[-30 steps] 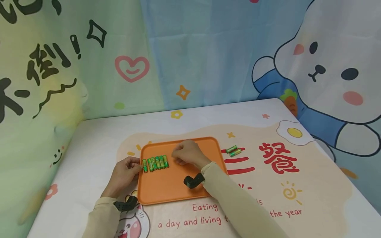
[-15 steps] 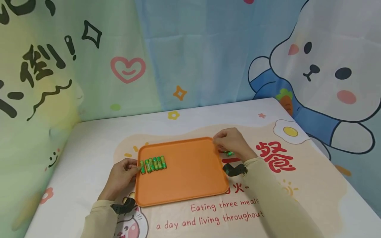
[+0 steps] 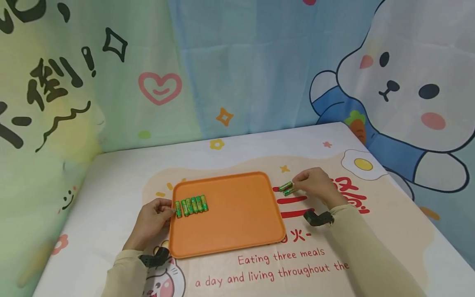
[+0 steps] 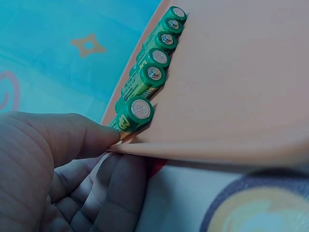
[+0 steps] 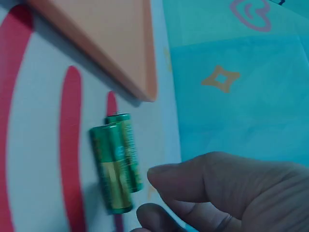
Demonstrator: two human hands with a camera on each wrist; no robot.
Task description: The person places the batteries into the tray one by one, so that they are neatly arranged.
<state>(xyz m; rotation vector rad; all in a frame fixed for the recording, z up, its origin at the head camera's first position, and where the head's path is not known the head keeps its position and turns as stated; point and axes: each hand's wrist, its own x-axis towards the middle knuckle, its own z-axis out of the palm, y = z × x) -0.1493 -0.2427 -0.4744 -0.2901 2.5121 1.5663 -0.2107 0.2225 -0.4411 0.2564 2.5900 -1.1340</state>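
Observation:
A row of several green batteries [image 3: 191, 205] lies at the left side of the orange tray [image 3: 230, 222]. My left hand [image 3: 154, 216] pinches the tray's left rim. In the left wrist view its thumb [image 4: 82, 137] is on top, near the closest battery [image 4: 135, 115], and its fingers are bent underneath. Two green-and-gold batteries [image 5: 112, 169] lie side by side on the tabletop right of the tray. Just right of them is my right hand [image 3: 317, 185]. In the right wrist view the thumb and a fingertip stand a little apart, with nothing between them, beside the batteries.
The tray rests on a printed tablecloth [image 3: 400, 231] with red writing and cartoon pictures. Behind the table hangs a printed backdrop curtain [image 3: 259, 74]. A small black device [image 3: 319, 218] is strapped on each wrist.
My right hand has moved from over the tray, across its right edge, to the two loose batteries. My left hand stays on the rim. The head view has shifted slightly.

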